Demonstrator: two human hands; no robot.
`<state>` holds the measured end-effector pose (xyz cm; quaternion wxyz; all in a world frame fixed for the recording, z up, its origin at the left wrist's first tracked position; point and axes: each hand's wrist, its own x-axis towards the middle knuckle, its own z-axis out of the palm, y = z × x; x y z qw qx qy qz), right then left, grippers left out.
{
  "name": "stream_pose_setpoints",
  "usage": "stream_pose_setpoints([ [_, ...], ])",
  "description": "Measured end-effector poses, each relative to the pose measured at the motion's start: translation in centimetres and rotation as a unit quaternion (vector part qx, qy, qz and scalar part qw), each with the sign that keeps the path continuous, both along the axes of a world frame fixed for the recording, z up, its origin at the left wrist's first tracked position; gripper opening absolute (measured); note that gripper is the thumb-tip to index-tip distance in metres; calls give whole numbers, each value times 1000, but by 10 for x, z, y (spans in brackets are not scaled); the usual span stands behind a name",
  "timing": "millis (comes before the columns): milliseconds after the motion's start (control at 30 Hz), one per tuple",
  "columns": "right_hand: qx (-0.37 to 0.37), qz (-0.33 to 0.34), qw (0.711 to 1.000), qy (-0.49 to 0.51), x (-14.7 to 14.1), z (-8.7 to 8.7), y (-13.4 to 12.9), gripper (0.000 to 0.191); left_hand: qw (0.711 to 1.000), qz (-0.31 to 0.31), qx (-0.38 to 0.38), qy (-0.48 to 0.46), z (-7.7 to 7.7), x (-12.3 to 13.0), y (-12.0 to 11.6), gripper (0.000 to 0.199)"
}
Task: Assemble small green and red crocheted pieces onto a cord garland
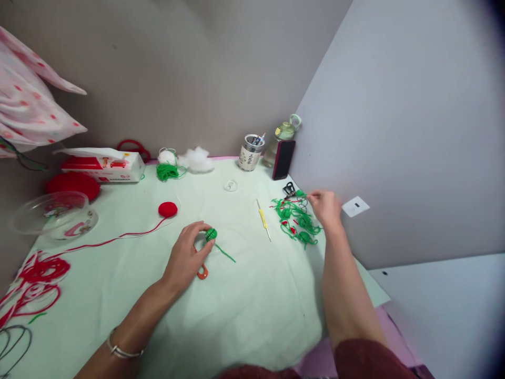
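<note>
My left hand (pixel 185 255) pinches a small round green crochet piece (pixel 211 234) between thumb and fingers. A short green yarn tail (pixel 226 253) trails from it to the right. Below that hand an orange loop-shaped handle (pixel 202 272) shows; its other end is hidden by my fingers. My right hand (pixel 325 206) is closed in a pinch at the far right, on what looks like a green yarn strand (pixel 309 196). It hovers at the edge of a pile of green crochet pieces and yarn ends (pixel 298 218) with red bits. Black-handled scissors (pixel 289 188) lie beside the pile.
A yellow crochet hook (pixel 263 218) lies mid-table. A red crocheted disc (pixel 168 209) trails yarn leftward to a red tangle (pixel 43 269). Behind stand a tissue box (pixel 114 167), green yarn (pixel 168 171), white stuffing (pixel 198 160), a pen tin (pixel 249 155), a bottle and a phone (pixel 284 159).
</note>
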<state>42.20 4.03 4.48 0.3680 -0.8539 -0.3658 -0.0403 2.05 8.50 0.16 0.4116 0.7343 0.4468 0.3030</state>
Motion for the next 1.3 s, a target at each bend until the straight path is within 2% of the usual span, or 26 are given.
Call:
stream_pose_setpoints([
  [133, 33, 60, 994, 89, -7, -3, 7, 25, 989, 20, -124, -83, 7, 0, -2, 26],
  [233, 56, 122, 979, 154, -26, 2, 8, 33, 964, 19, -194, -184, 12, 1, -2, 30],
  [300, 67, 177, 957, 221, -46, 7, 7, 33, 942, 18, -236, -239, 16, 1, -1, 31],
  [433, 59, 278, 891, 355, -99, 10, 7, 27, 894, 24, -309, -325, 23, -2, 1, 25],
  [567, 15, 293, 887, 356, -146, 6, 7, 25, 827, 26, -368, -425, 26, -8, 1, 22],
  [667, 19, 312, 869, 384, -174, 4, 4, 22, 809, 21, -386, -443, 26, -11, -1, 18],
  [767, 26, 379, 812, 444, -200, 1, -2, 18, 816, 8, -391, -425, 25, -13, -6, 17],
  [867, 0, 450, 731, 513, -224, -4, -10, 18, 823, -1, -394, -409, 29, -15, -10, 16],
  [933, -76, 503, 673, 536, -235, -7, -14, 19, 827, 9, -388, -408, 34, -19, -11, 15],
  [1000, -184, 559, 614, 526, -238, -9, -17, 19, 835, 19, -372, -404, 41, -28, -9, 18],
  [1067, -255, 586, 574, 512, -233, -8, -19, 20, 850, 27, -355, -388, 46, -39, -4, 21],
  [1133, -258, 581, 573, 518, -223, -8, -18, 22, 868, 33, -343, -357, 46, -53, 1, 20],
  [1200, -236, 561, 598, 521, -213, -9, -15, 24, 892, 35, -335, -301, 40, -63, 5, 22],
  [1233, -221, 548, 624, 512, -209, -10, -13, 24, 909, 31, -327, -257, 36, -66, 6, 24],
  [1267, -201, 530, 663, 489, -206, -12, -11, 22, 928, 26, -309, -205, 30, -67, 7, 25],
  [1300, -177, 508, 714, 447, -205, -15, -8, 20, 949, 22, -279, -149, 25, -67, 8, 24],
])
